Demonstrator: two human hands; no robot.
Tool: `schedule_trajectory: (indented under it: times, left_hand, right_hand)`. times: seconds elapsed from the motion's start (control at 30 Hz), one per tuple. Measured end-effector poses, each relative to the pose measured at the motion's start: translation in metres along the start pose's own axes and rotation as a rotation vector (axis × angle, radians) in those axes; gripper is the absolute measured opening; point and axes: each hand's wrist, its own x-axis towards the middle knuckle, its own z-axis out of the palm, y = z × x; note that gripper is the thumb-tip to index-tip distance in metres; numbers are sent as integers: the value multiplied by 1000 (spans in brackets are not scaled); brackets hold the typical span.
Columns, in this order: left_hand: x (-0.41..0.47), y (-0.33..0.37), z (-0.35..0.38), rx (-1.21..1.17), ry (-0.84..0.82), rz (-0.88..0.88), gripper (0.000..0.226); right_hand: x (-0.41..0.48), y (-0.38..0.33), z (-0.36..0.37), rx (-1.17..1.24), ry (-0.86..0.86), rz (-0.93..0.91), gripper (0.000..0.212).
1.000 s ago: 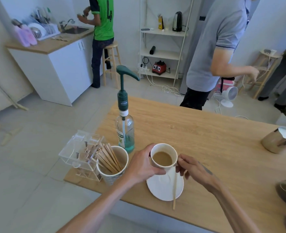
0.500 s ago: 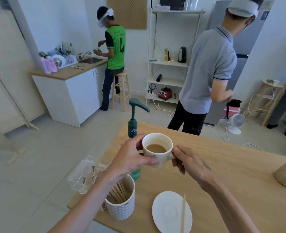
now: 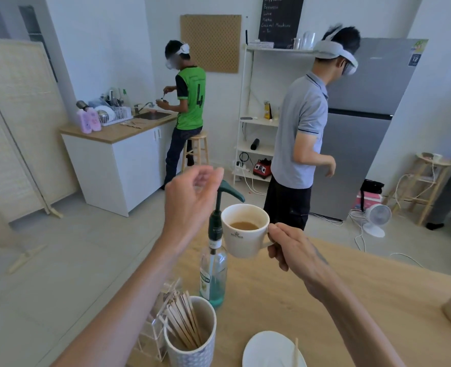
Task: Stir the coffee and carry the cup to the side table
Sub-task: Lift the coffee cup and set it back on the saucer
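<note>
Cup: we hold the white coffee cup (image 3: 245, 231) in the air above the wooden table (image 3: 351, 292), upright, with light brown coffee (image 3: 244, 225) sitting low inside it.
Right hand: our right hand (image 3: 295, 250) pinches the cup's handle between thumb and fingers, closed firmly on it; this hand alone carries the cup.
Left hand: our left hand (image 3: 190, 200) floats up and to the left of the cup, apart from it, fingers loosely curled and spread, holding nothing.
Saucer: the white saucer (image 3: 269, 350) lies on the table at the bottom edge of the view, with a wooden stir stick (image 3: 296, 352) resting across it.
Syrup bottle: a clear pump bottle (image 3: 213, 274) with a dark green pump stands on the table just behind and left of the cup.
Stirrer pot: a patterned cup (image 3: 192, 348) full of wooden stir sticks stands near the table's left edge, beside a clear acrylic holder (image 3: 152, 332).
Room: one person in a green shirt (image 3: 190, 99) works at the sink counter; another in a grey polo (image 3: 301, 133) stands by the fridge (image 3: 364, 115).
Far right: a small wooden stool table (image 3: 428, 186) stands by the wall.
</note>
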Motion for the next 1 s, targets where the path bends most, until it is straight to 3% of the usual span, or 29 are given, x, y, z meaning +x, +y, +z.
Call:
schedule_trajectory:
  times: [0.2, 0.33, 0.43, 0.8, 1.0]
  left_hand:
    - [50, 18, 36, 279, -330, 46, 47]
    - [58, 10, 53, 457, -448, 55, 57]
    - [56, 6, 57, 570, -466, 67, 55]
    - [58, -1, 51, 614, -561, 157, 51]
    - [57, -1, 52, 620, -579, 177, 51]
  right_hand:
    - [0, -7, 0, 9, 21, 11, 41]
    - [2, -6, -2, 13, 34, 16, 42]
    - [2, -6, -4, 7, 39, 7, 42]
    - [-2, -13, -5, -23, 34, -46, 50]
    - [-2, -15, -7, -18, 35, -47, 42]
